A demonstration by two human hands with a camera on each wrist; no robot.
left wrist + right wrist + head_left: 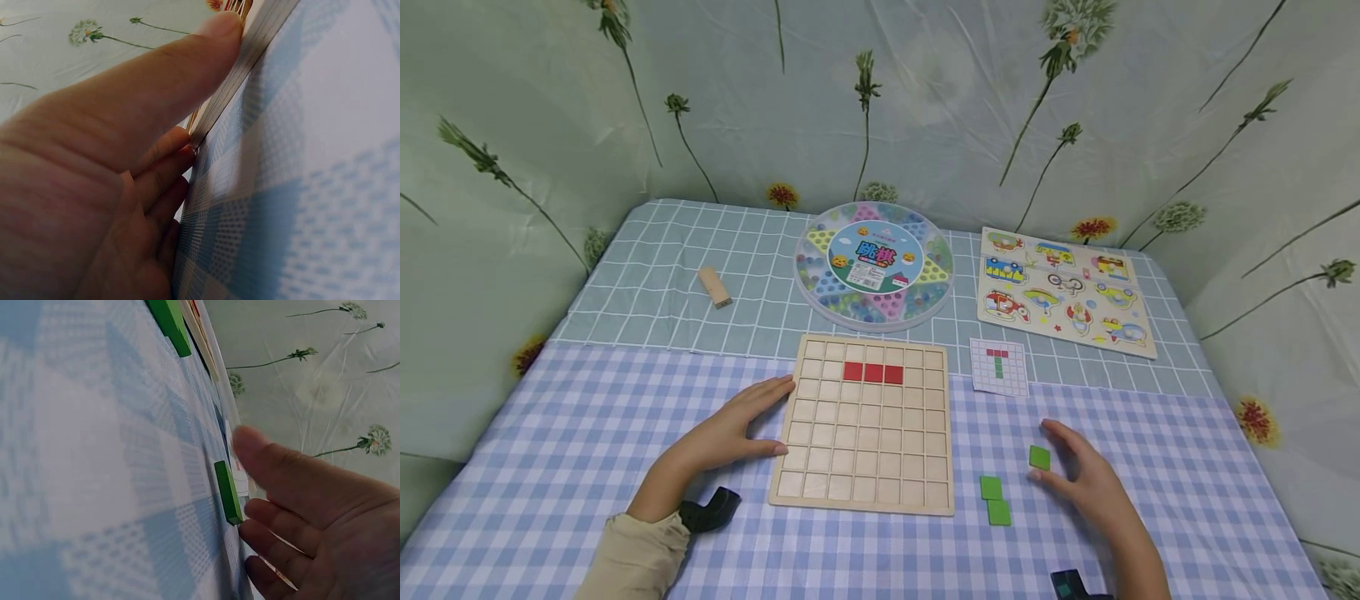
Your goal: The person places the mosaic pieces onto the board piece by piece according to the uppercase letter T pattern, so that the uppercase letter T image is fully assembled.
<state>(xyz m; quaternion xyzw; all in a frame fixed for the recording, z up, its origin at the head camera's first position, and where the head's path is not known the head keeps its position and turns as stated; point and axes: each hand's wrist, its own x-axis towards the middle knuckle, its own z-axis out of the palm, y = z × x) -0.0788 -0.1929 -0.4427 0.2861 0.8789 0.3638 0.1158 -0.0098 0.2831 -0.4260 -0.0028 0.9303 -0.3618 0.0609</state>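
Okay, single green tile (1040, 457) flat on the checked cloth (865, 554), right of the board, in the gap between right hand (1092, 485) thumb and fingers. Right hand loosely open around it, no grip; whether a fingertip touches, can't tell. Two more green tiles (995, 501) just left, touching, slightly offset. Wooden grid board (861, 462) at centre; three red tiles (873, 373) side by side in second row from top, middle columns. Left hand (726, 433) spread open, thumb and fingertips against board's left edge, nothing grasped. Pattern card (999, 367) right of board's upper part: red row over green column. Behind: wooden block (714, 287), round game box (875, 258), picture puzzle (1063, 287).
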